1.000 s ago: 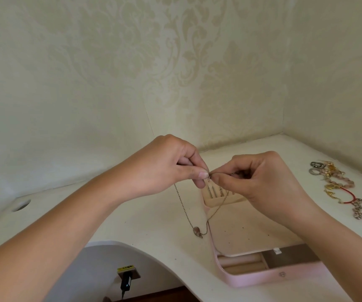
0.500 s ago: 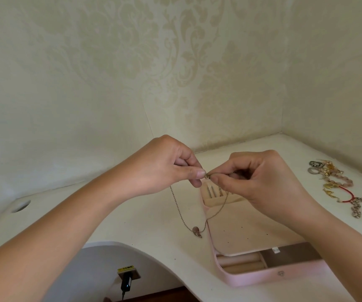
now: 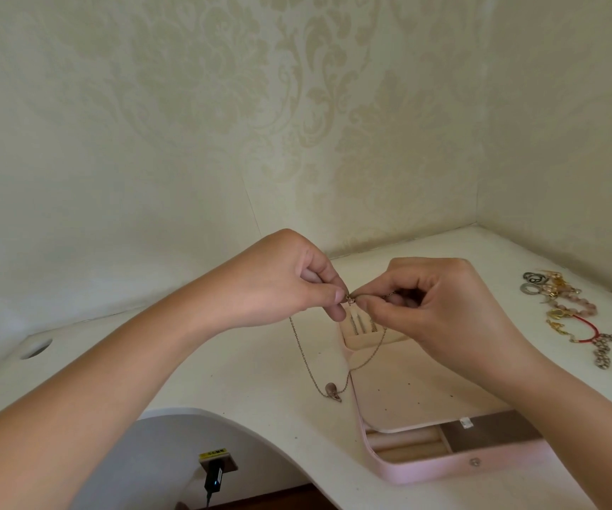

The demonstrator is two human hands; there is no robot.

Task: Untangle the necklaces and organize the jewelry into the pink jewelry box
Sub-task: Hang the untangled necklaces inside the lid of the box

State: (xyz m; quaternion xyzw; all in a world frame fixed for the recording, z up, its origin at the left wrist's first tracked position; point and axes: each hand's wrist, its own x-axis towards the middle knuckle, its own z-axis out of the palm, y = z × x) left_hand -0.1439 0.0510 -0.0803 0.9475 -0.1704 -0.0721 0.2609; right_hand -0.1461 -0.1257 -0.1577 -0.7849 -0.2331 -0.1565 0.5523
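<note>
A thin chain necklace (image 3: 301, 353) with a small pinkish pendant (image 3: 333, 391) hangs in a loop above the white desk. My left hand (image 3: 289, 283) pinches one end of the chain at the clasp. My right hand (image 3: 433, 307) pinches the other end, fingertips almost touching the left ones. The pendant rests near the desk surface just left of the open pink jewelry box (image 3: 444, 469). The box's cream insert (image 3: 418, 392) shows small holes, with necklace hooks at its far end and compartments at its near end.
A heap of mixed jewelry (image 3: 569, 311) lies at the right: grey rings, gold pieces, pink beads, a red cord, a silver chain. The desk sits in a wallpapered corner, with a cable hole (image 3: 35, 348) at the left. A plug (image 3: 213, 476) sits below the curved front edge.
The two hands have stayed together at the clasp, with a small gap opening between the fingertips. The pendant has swung slightly and sits a little higher.
</note>
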